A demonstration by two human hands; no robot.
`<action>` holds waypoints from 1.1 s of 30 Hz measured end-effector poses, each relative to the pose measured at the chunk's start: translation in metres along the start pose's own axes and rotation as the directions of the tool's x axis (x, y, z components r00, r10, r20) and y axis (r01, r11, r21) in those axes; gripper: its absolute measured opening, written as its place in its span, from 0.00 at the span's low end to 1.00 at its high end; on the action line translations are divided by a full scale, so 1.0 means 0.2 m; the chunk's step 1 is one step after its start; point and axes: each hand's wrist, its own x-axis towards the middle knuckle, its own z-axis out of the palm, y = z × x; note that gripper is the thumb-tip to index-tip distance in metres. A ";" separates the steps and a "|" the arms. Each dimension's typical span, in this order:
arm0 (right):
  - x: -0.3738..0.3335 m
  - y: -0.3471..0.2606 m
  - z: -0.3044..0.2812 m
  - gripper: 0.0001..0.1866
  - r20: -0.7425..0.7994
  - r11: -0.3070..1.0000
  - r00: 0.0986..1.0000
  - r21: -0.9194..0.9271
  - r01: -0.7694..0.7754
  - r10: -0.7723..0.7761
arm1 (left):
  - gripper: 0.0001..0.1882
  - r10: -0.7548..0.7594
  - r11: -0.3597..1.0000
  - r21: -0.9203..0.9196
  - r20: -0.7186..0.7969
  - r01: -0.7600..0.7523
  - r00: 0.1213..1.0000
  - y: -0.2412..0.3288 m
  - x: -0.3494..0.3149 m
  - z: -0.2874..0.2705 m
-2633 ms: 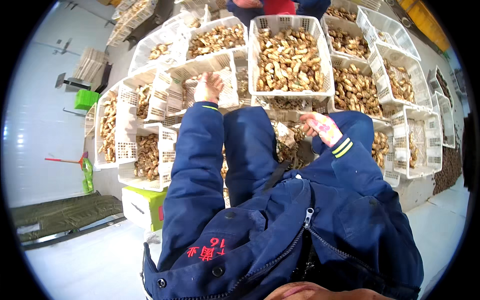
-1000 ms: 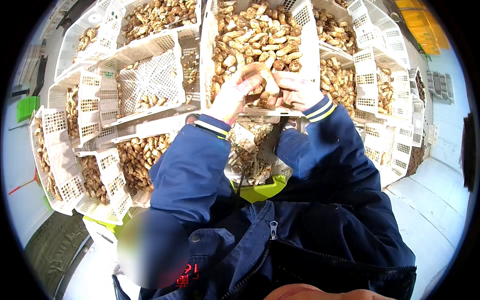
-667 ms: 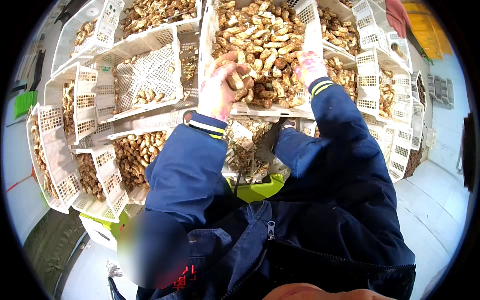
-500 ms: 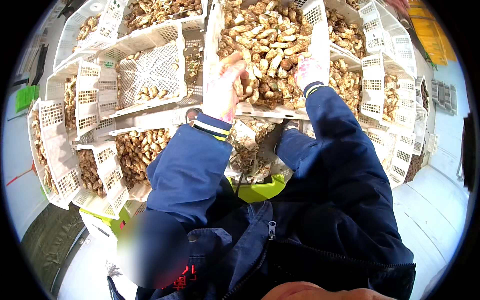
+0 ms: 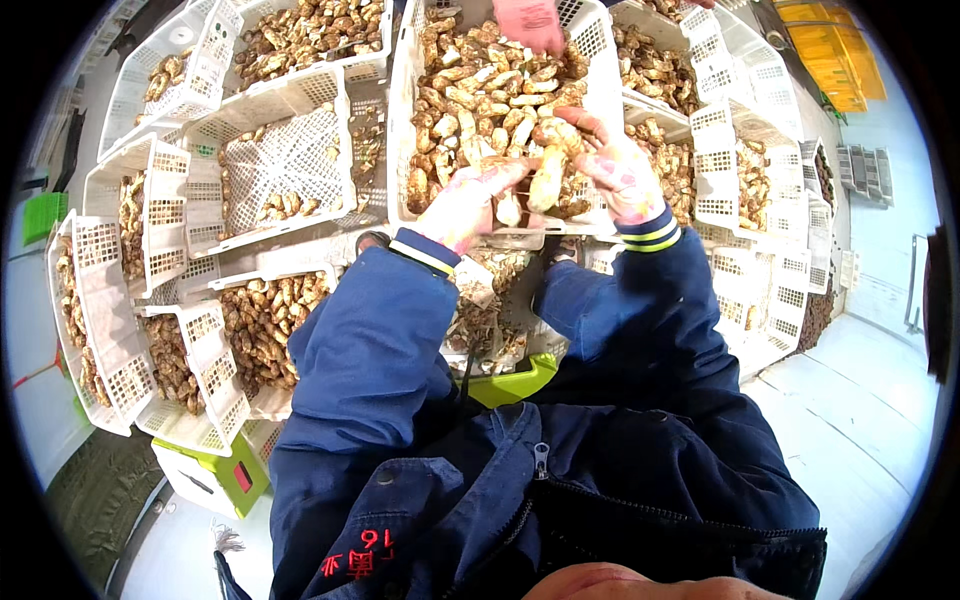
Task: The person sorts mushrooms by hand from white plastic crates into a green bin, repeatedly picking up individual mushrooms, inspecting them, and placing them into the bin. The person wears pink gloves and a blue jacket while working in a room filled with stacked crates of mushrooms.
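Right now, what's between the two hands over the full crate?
Head view: a pale mushroom stem, held between the left hand and right hand, above the white crate.

Mushroom-filled white crates (image 5: 600,60) tightly abutting, no gaps

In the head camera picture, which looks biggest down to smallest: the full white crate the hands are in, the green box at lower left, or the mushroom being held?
1. White crate
2. Green box, partly hidden, so its place is less sure
3. Held mushroom
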 end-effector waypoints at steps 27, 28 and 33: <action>-0.01 0.34 0.05 0.15 -0.262 0.939 0.965 -0.332 -0.092 0.002 | 0.22 0.374 0.627 0.754 -0.069 -0.197 0.925 -0.04 0.06 0.02; -0.01 0.34 0.02 0.16 -0.301 0.900 0.954 -0.417 -0.130 -0.001 | 0.22 0.310 0.661 0.747 -0.185 -0.071 0.933 0.01 0.04 0.06; -0.21 0.10 -0.29 0.17 -0.570 0.946 0.818 -0.302 -0.119 -0.079 | 0.19 0.394 0.880 0.400 -0.311 -0.257 0.865 0.01 0.09 -0.12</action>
